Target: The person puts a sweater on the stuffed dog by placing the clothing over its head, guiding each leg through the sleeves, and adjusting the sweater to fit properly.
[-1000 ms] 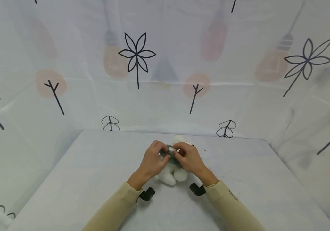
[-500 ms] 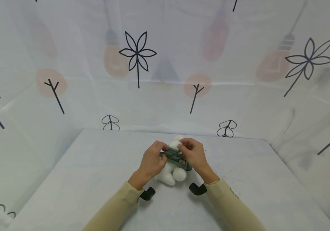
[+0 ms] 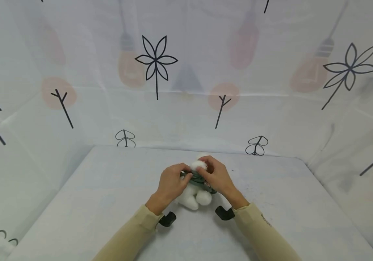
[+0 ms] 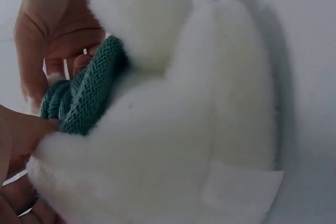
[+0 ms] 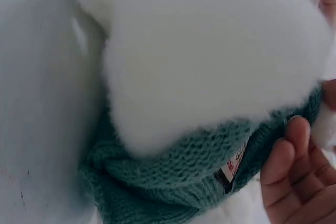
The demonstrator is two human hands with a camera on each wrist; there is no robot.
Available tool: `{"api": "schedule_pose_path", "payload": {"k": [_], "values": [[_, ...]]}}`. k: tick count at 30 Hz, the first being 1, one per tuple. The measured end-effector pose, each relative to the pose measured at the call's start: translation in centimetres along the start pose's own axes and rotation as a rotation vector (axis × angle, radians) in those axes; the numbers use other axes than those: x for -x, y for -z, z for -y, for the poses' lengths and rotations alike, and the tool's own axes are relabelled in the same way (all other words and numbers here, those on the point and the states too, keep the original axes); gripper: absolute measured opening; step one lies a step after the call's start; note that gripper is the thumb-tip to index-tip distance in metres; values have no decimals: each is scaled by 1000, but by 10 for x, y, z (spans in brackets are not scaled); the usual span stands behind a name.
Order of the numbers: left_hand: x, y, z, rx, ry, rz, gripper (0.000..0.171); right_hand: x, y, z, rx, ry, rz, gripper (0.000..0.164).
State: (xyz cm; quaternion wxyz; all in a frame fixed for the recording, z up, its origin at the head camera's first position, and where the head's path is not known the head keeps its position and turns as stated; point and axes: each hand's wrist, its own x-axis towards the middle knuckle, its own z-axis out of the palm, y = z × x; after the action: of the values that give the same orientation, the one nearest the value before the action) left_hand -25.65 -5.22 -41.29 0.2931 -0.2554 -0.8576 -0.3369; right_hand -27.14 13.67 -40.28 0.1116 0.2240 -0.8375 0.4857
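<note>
A white fluffy plush toy (image 3: 188, 199) lies on the table with its rounded legs toward me. Round its upper part bunches a green knitted garment (image 5: 168, 182) with a small label sewn on. My left hand (image 3: 171, 183) pinches the garment's edge at the left, thumb against fingers. With thumb and fingers, my right hand (image 3: 217, 174) holds the white fluff above the knit. In the left wrist view, the knit (image 4: 86, 93) sits in folds between both hands, and a white tag (image 4: 241, 187) sticks out from the toy. The toy's face is hidden.
The table (image 3: 108, 195) wears a pale cloth with a few dark specks right of the toy. A white curtain (image 3: 186, 119) printed with flowers and twigs rises behind and at both sides. Black wrist mounts (image 3: 224, 213) hang below the sleeves.
My right hand first lifted and spread the knit, baring its label, then closed in on the white fluff, mostly covering the label again. My left hand keeps its place at the garment's edge.
</note>
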Motion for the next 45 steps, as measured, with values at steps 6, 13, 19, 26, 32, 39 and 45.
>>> {"api": "schedule_pose_path", "payload": {"k": [6, 13, 19, 26, 32, 39, 45], "values": [[1, -1, -1, -81, 36, 6, 10, 1, -6, 2, -50, 57, -72, 18], [0, 2, -2, -43, 108, 18, 15, 0, -8, 2, -29, 10, -69, 22], [-5, 0, 3, 32, 8, -75, 30, 5, 0, 26, -18, 17, 2, 25], [-5, 2, 4, 15, -24, -57, 34, 7, 8, 40, -150, 104, 131, 28], [-7, 4, 10, -3, 62, -63, 23, 5, 3, 27, -153, 128, 123, 27], [-9, 12, 20, 48, 183, -55, 21, 1, -5, 0, -22, 142, 16, 25], [-9, 14, 28, 29, 218, -92, 23, 2, -5, -2, 35, 133, -19, 26]]}}
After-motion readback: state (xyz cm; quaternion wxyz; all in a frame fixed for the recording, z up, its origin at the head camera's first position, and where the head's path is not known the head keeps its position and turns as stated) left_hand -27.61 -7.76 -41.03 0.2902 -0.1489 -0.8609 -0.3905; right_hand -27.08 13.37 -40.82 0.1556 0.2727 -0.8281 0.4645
